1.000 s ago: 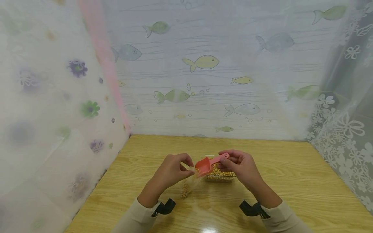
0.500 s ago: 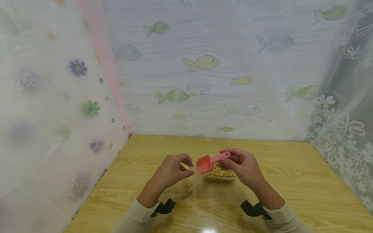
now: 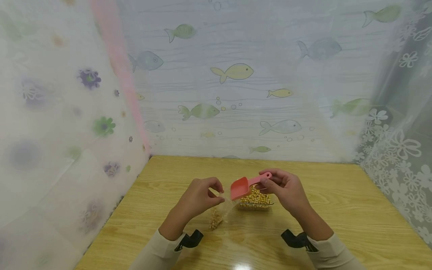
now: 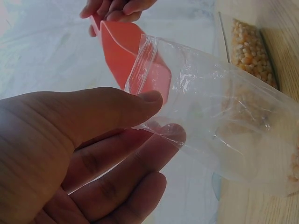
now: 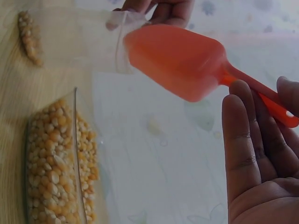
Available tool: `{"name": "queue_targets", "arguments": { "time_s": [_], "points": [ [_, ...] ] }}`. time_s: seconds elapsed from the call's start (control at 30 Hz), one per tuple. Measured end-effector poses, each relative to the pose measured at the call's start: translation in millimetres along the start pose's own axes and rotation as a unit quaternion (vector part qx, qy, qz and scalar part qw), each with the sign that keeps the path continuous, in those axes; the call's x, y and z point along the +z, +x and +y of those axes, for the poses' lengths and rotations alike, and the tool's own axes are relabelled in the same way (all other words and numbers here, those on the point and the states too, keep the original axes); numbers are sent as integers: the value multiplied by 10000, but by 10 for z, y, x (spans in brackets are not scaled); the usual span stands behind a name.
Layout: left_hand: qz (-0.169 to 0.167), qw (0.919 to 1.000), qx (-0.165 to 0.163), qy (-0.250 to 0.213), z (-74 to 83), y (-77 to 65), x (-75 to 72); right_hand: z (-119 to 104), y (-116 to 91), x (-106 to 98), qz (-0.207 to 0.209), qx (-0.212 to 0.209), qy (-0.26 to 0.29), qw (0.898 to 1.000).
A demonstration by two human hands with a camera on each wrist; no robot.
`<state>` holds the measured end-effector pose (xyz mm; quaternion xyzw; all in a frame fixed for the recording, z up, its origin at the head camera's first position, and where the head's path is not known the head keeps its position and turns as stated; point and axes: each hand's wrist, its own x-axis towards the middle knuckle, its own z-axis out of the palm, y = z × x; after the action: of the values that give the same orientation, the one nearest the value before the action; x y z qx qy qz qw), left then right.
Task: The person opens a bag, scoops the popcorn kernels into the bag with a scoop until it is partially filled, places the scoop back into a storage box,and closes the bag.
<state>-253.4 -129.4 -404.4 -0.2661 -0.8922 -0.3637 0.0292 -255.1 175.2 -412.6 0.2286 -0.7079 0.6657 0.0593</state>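
Note:
My left hand (image 3: 199,197) pinches the mouth of a clear plastic bag (image 4: 201,88) between thumb and fingers. The bag hangs down, with corn kernels (image 3: 215,219) gathered at its bottom. A pink scoop (image 3: 240,188) is held by its handle in my right hand (image 3: 286,193), between thumb and fingers. In the right wrist view the tip of the scoop (image 5: 173,60) is at the bag's mouth. No kernels show in the scoop's bowl in the head view. Behind and below it stands a clear rectangular container (image 3: 255,204) of yellow corn kernels, partly hidden by the scoop and right hand.
The wooden table (image 3: 162,172) reaches back to a curtain (image 3: 236,108) printed with fish. A flowered sheet (image 3: 104,127) hangs along the left side, and a sheet with white flowers (image 3: 406,146) along the right.
My right hand has drawn the scoop slightly right and up, away from my left hand. Kernels seen in the scoop a second ago are gone from it. The left hand has stayed put.

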Motion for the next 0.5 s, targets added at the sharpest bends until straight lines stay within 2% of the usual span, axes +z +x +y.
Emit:
{"name": "queue_targets", "arguments": {
  "time_s": [0.5],
  "points": [
    [-49,10000,-15,-46,0,-2,-14,205,65,-286,397,253,-80,9989]
  ]
}}
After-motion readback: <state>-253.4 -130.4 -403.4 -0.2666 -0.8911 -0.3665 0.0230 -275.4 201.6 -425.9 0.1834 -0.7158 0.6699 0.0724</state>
